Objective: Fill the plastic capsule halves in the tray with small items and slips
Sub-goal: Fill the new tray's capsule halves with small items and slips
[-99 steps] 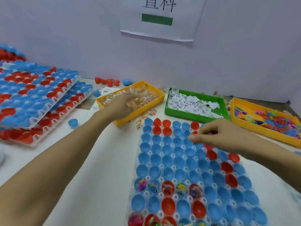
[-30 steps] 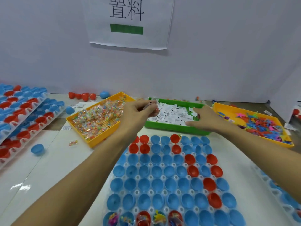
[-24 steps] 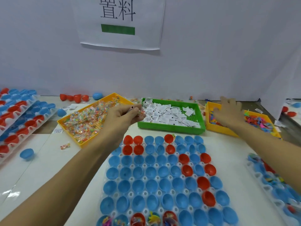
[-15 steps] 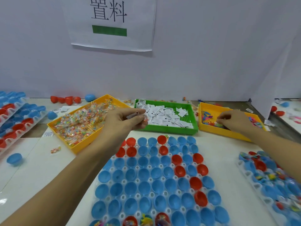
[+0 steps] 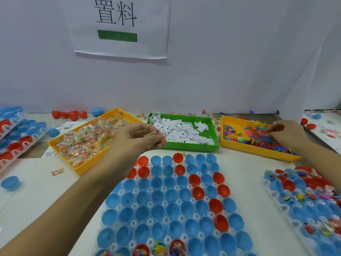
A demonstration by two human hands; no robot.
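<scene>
Crinkly clear candy packets and a thin paper slip sit pinched in my left hand, just beyond the far edge of the clear dimpled tray of smooth blue and red capsule halves. My right hand curls, pinching small plastic toys in the yellow bin, far right of that tray.

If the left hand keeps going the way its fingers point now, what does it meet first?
Probably the green tray of paper slips: the left hand, pinching a slip and small packets, points right over its near-left corner. Depth is unclear.
</scene>
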